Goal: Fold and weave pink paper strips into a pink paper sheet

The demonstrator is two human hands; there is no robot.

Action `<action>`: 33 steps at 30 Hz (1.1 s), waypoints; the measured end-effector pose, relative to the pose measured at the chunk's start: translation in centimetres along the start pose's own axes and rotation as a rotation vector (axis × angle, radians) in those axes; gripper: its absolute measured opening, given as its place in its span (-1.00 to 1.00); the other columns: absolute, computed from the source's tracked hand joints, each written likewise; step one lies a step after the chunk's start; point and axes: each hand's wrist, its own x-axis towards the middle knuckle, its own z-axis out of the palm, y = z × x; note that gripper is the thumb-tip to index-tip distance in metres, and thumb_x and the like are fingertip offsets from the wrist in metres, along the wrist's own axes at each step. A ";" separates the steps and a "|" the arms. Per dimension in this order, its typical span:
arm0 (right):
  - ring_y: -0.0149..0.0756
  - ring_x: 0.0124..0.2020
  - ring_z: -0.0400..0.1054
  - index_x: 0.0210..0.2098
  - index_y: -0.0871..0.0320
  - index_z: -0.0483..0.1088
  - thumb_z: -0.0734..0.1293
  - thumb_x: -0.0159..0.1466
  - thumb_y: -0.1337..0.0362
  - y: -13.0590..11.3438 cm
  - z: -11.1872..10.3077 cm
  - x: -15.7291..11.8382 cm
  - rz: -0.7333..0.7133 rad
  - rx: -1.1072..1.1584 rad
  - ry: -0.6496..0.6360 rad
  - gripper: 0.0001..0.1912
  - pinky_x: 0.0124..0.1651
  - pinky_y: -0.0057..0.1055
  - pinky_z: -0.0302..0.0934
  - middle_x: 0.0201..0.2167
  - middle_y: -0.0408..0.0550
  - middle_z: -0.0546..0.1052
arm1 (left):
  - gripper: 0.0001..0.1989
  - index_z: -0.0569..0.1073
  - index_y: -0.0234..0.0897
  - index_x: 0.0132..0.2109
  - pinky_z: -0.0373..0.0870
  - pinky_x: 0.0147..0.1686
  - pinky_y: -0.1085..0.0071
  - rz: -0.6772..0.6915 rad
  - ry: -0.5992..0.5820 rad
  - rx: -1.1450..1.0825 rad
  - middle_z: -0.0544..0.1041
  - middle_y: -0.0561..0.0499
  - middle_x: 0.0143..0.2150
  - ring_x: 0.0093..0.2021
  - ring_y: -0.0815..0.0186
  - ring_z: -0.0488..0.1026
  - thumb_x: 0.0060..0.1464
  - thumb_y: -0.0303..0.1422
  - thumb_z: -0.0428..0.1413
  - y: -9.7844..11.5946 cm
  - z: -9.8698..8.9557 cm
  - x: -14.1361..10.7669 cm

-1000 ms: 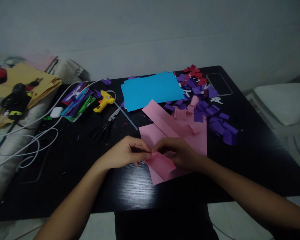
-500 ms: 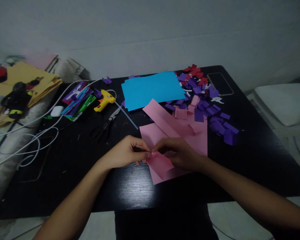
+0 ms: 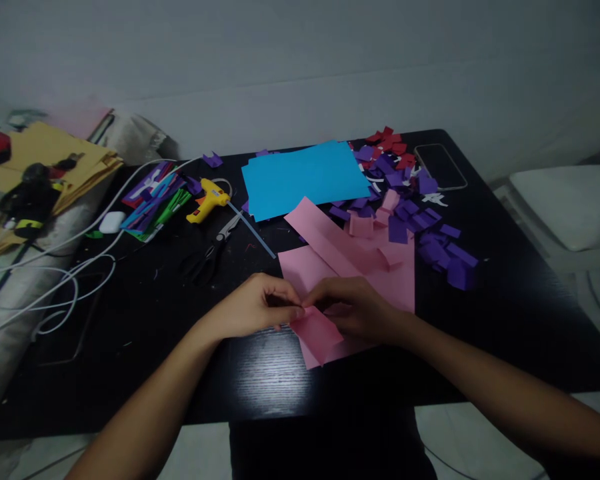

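Observation:
Between my hands is a small pink paper piece (image 3: pixel 318 333), its edges bent up. My left hand (image 3: pixel 260 307) pinches its upper left corner between thumb and fingers. The fingertips of my right hand (image 3: pixel 353 307) meet the left ones at the same corner and grip the paper too. Beneath them lies a larger pink sheet (image 3: pixel 397 287). A long pink paper strip (image 3: pixel 325 233) rests slantwise on it, with a few small folded pink pieces (image 3: pixel 361 225) near its top right.
Blue sheets (image 3: pixel 305 179) lie at the back, beside purple scraps (image 3: pixel 435 253) and red scraps (image 3: pixel 387 141). To the left are a yellow glue gun (image 3: pixel 207 200), black-handled scissors (image 3: pixel 205 260), coloured strips (image 3: pixel 155 200) and white cables (image 3: pixel 75 280). A phone-shaped object (image 3: pixel 440 167) lies at the back right.
The small pink piece has turned slightly between my fingers, and its lower edge has shifted. Both hands stay almost in place, still pinching it.

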 end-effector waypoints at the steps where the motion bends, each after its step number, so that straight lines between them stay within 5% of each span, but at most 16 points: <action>1: -0.31 -0.28 0.58 -0.14 0.17 0.59 0.44 0.26 0.41 0.0 0.0 0.0 0.004 0.001 0.000 -0.83 -0.20 -0.44 0.45 -0.27 -0.03 0.66 | -0.85 0.62 -0.35 -0.25 0.42 -0.45 0.54 0.002 -0.002 0.011 0.59 0.04 -0.42 -0.48 0.42 0.48 0.16 -0.32 0.27 0.0 0.0 0.0; 33: -0.32 -0.28 0.58 -0.16 0.17 0.60 0.46 0.21 0.44 -0.2 0.0 0.0 0.073 0.055 -0.048 -0.80 -0.20 -0.43 0.44 -0.29 -0.06 0.65 | -0.90 0.62 -0.34 -0.31 0.28 -0.43 0.55 0.066 -0.067 0.181 0.58 0.07 -0.46 -0.46 0.43 0.44 0.14 -0.44 0.20 0.3 -0.4 -0.2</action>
